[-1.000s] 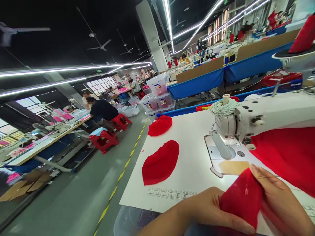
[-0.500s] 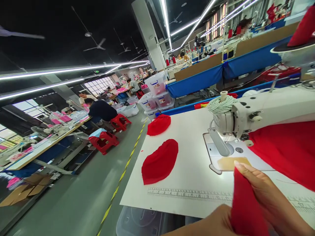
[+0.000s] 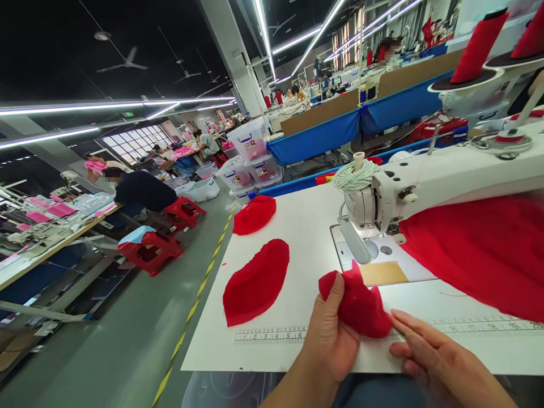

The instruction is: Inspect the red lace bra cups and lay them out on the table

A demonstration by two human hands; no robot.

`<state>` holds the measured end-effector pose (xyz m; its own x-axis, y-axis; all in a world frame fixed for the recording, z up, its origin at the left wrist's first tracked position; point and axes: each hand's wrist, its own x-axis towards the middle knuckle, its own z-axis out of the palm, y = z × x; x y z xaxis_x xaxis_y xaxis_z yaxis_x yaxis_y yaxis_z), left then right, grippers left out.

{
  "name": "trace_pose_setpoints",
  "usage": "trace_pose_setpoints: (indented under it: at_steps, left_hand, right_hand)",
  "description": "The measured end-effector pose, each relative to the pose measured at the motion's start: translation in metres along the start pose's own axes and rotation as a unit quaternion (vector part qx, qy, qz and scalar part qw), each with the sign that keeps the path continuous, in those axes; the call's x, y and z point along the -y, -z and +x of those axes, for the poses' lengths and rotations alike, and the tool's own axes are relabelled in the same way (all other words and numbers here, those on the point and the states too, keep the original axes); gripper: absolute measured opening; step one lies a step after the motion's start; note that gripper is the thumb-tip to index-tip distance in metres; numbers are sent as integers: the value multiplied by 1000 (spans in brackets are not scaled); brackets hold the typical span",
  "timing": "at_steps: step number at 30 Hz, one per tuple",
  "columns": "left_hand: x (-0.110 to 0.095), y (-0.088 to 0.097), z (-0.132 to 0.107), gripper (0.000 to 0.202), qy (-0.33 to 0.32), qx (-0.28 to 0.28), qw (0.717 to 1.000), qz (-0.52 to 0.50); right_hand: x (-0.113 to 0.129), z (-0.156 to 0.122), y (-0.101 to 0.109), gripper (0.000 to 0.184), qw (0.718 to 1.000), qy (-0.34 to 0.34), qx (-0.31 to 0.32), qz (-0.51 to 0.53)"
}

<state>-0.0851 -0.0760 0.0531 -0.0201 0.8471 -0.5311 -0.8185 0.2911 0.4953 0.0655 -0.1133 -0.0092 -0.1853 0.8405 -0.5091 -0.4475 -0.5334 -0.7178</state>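
A crumpled piece of red fabric hangs between my two hands, just in front of the sewing machine. My left hand grips its left side, thumb pressed on top. At the lower right edge of the cloth, my right hand pinches it between thumb and fingers. Two cut pieces lie flat to the left on the white table: a larger curved red piece and a smaller red piece behind it. A broad red cloth spreads under the machine arm on the right.
A printed ruler scale runs along the front of the white tabletop. Red thread cones stand at upper right. Clear plastic bins are stacked beyond the table. Red stools and a seated person are across the aisle.
Both hands have come up into fuller view, with the red fabric raised and opened out between them. My left hand has moved up and left. The camera view has shifted right.
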Motion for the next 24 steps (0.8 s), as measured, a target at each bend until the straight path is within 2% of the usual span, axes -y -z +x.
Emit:
trace_pose_setpoints:
  at_steps: [2, 4, 7, 9, 13, 18, 20, 24]
  left_hand:
    - [0, -3, -2, 22, 0, -2, 1000, -3]
    - [-2, -4, -2, 22, 8, 5, 1000, 7]
    - [-7, -3, 1, 23, 8, 4, 1000, 22]
    - [-11, -2, 3, 23, 6, -2, 1000, 28]
    - [-14, -1, 9, 26, 2, 5, 1000, 27]
    - [-15, 0, 12, 22, 7, -9, 1000, 23]
    - [-14, -2, 11, 18, 6, -24, 1000, 9]
    - [-12, -7, 9, 18, 14, -53, 998, -11]
  right_hand:
    - [6, 7, -3, 46, 994, -64, 43, 76]
    - [12, 8, -8, 41, 984, -97, 66, 136]
    - [18, 0, -19, 38, 975, -87, 34, 200]
    - [19, -5, -26, 33, 976, -69, 33, 206]
    - [12, 0, -25, 42, 972, -59, 59, 219]
    - [6, 4, -18, 48, 938, -164, 149, 266]
    - [10, -1, -23, 47, 946, -147, 137, 255]
    - [21, -10, -34, 43, 987, -58, 36, 148]
